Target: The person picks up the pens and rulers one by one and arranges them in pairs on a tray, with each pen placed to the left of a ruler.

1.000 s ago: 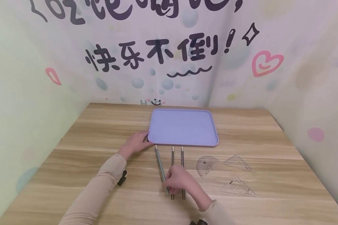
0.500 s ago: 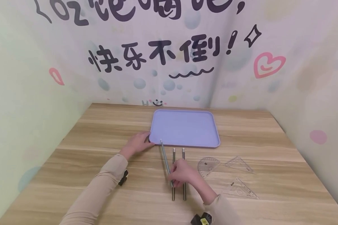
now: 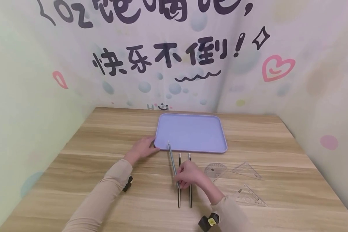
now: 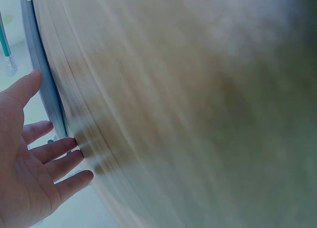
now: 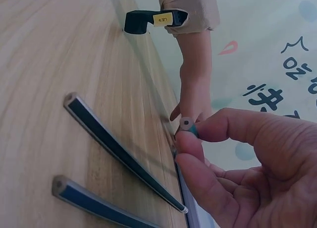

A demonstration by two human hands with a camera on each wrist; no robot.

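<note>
My right hand [image 3: 188, 174] pinches a teal pencil [image 3: 172, 161] near its lower end between thumb and fingertips. The pencil slants away from me, its white eraser end overlapping the near left part of a lilac tray [image 3: 192, 132]. In the right wrist view the pencil's flat end shows at the fingertips. My left hand [image 3: 143, 148] is at the tray's near left corner, its fingers spread and fairly straight in the left wrist view. Two dark pencils lie side by side below the tray: a left one [image 3: 179, 198] and a right one [image 3: 190, 198], both partly behind my right hand.
Right of the pencils lie a clear protractor [image 3: 215, 169] and two clear set squares, one farther [image 3: 247, 170] and one nearer [image 3: 250, 196]. A printed curtain [image 3: 133, 90] hangs behind the wooden table [image 3: 113, 125], with pale walls at both sides.
My right hand has raised the teal pencil from the table and carried it forward and slightly right, so its eraser end now overlaps the tray. The left hand stays at the tray's corner.
</note>
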